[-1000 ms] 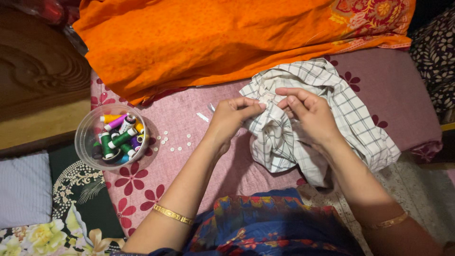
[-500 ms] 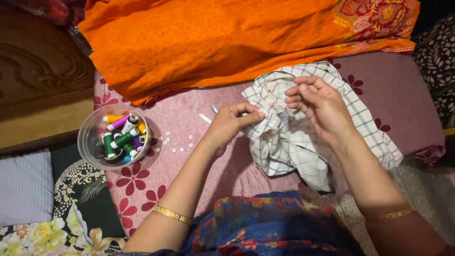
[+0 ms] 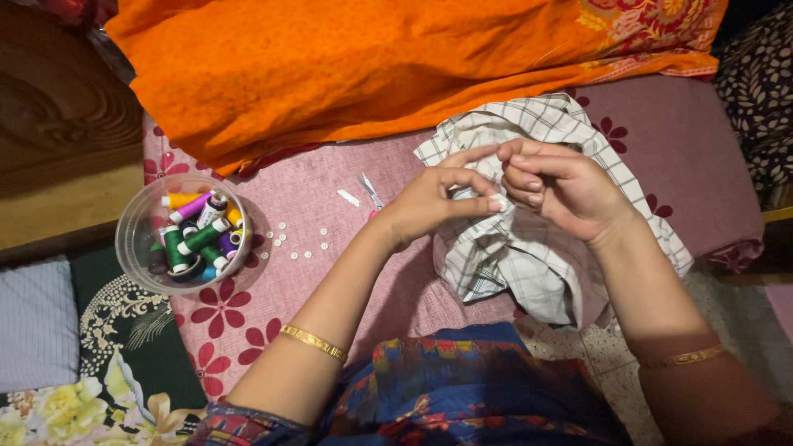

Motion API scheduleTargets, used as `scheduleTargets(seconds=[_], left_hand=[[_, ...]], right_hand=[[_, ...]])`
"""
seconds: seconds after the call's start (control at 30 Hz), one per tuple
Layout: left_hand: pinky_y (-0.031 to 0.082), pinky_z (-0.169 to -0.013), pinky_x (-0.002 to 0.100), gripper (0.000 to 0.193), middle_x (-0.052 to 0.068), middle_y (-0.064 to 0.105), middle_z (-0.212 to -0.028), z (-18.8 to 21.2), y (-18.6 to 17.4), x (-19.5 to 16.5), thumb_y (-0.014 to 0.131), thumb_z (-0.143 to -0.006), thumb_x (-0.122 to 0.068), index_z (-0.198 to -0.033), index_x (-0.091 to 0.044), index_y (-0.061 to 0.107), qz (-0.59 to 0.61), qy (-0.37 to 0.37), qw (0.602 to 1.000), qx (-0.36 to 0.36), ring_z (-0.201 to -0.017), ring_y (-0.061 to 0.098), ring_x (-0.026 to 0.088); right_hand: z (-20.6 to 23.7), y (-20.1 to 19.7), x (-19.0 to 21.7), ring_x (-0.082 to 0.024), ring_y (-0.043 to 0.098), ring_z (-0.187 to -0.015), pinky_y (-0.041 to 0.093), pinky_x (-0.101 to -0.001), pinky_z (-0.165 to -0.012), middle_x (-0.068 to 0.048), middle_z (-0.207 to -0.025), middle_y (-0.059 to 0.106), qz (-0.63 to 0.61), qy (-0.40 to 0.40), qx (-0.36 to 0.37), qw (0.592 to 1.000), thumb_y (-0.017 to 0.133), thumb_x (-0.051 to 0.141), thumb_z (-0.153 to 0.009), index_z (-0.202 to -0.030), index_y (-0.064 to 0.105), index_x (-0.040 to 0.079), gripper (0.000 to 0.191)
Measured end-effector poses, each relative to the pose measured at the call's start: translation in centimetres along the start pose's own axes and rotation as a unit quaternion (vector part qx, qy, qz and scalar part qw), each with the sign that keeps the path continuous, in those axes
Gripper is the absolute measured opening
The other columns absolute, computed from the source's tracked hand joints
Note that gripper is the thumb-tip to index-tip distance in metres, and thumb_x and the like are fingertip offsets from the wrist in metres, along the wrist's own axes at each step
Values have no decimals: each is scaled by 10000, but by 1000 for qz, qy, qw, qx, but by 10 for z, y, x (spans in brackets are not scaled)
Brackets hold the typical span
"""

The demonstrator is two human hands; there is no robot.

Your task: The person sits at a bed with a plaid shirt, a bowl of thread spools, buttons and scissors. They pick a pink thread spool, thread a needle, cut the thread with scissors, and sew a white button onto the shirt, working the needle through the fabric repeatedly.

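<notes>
A: Both hands have closed in since a second ago. Left hand [image 3: 438, 202] came up off the bedcover to meet the right hand [image 3: 562, 186] at one spot on the checked cloth [image 3: 529, 248]; before, they sat a bit apart.

B: Grip state?

A: Left thumb and forefinger pinch a small white fold or bit at the cloth edge. Can't tell if a needle or button is in there. Right hand is curled, fingers bunching the same cloth just beside the left fingertips. Both grasping the cloth, neither released.

B: Where's the cloth?

A: Bunched in front of the person, partly lifted by the hands, rest lying crumpled on the pink floral bedcover [image 3: 314, 281]. My read: held up close so the pinch point is taut and in view.

B: Materials, near to far?

A: Thin gold bangle on each wrist. Cloth is soft woven cotton-like, white with a dark grid, heavily creased. Left of it, small scissors [image 3: 371, 191] and scattered tiny white buttons [image 3: 297, 244], flat and round, within reach. Further left, a clear round plastic tub [image 3: 132, 239] of thread spools [image 3: 194, 235]: green, purple, yellow, white. Beyond, smooth orange fabric [image 3: 347, 66] draped along the back.
</notes>
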State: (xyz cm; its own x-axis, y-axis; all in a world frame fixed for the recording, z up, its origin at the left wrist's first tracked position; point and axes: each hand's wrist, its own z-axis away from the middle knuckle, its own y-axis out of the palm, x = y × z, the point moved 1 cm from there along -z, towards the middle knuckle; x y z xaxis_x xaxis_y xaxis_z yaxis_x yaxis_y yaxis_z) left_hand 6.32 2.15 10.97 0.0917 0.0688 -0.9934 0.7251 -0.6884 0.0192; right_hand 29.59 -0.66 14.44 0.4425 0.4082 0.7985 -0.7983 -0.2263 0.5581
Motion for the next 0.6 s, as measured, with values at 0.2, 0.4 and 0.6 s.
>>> scheduleTargets(seconds=[0.2, 0.4, 0.6], left_hand=[[456, -1119, 377, 147, 148, 709, -1341, 7, 3, 12, 807, -881, -240, -909, -103, 763, 58, -101, 988, 96, -1260, 625, 241], [380, -1168, 358, 152, 110, 663, -1346, 17, 3, 17, 803, -872, -248, -924, -108, 776, 41, -54, 998, 16, -1316, 577, 203], [316, -1197, 373, 189, 93, 661, -1365, -5, 4, -4, 813, -849, -271, -953, -116, 779, -22, -19, 994, 105, -1550, 303, 190]], right_hand=[[5, -9, 13, -110, 419, -655, 366, -246, -646, 10, -725, 437, 34, -33, -36, 998, 489, 80, -1056, -1161, 586, 4, 162], [5, -13, 10, -99, 413, -608, 348, -239, -594, 17, -700, 433, -4, -17, -23, 1000, 473, 62, -1048, -1141, 568, 18, 140], [2, 0, 11, -86, 405, -578, 336, -229, -539, 17, -698, 432, -51, 1, 60, 997, 457, 31, -1064, -1136, 535, 14, 108]])
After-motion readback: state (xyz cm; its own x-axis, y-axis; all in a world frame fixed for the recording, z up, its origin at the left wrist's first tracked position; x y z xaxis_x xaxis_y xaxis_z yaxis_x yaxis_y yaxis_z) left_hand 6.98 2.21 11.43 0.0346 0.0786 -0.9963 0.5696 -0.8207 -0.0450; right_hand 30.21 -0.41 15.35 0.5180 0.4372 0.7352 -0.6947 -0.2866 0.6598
